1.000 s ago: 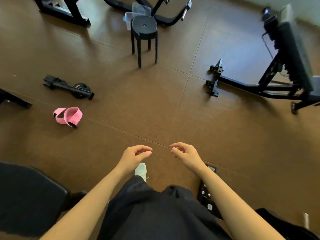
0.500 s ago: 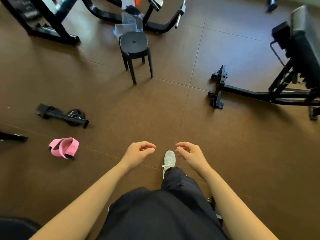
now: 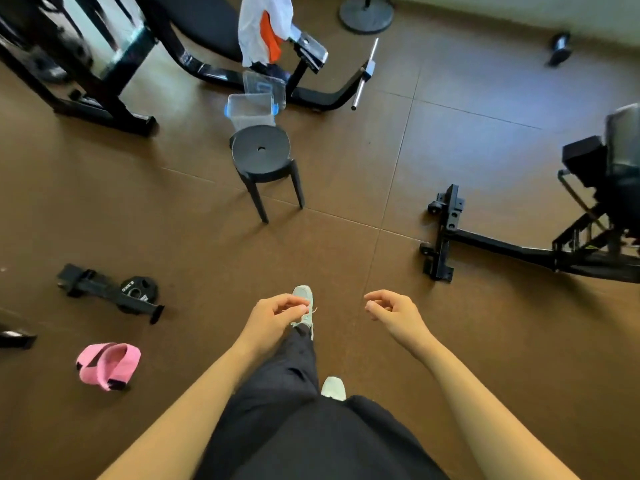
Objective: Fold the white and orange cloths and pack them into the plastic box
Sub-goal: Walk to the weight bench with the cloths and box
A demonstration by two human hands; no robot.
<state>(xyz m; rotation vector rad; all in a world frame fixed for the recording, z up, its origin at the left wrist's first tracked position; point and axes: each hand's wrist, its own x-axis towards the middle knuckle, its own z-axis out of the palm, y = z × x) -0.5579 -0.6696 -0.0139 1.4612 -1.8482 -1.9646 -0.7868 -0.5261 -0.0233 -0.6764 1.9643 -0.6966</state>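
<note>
Both bare hands hang empty over the brown tiled floor [image 3: 450,168], the left hand [image 3: 273,320] and right hand [image 3: 394,315] each with fingers loosely curled, gripping nothing. Well ahead, the white cloth [image 3: 258,26] and orange cloth [image 3: 269,38] drape over a black exercise bench [image 3: 207,26]. The clear plastic box [image 3: 251,110] with blue clips sits just behind a round black stool [image 3: 261,152], apparently on the floor.

A brown tiled floor [image 3: 450,168] is seen throughout. A black stool [image 3: 261,150] is placed upper centre, and black gym frames [image 3: 485,240] are set at the edges.
</note>
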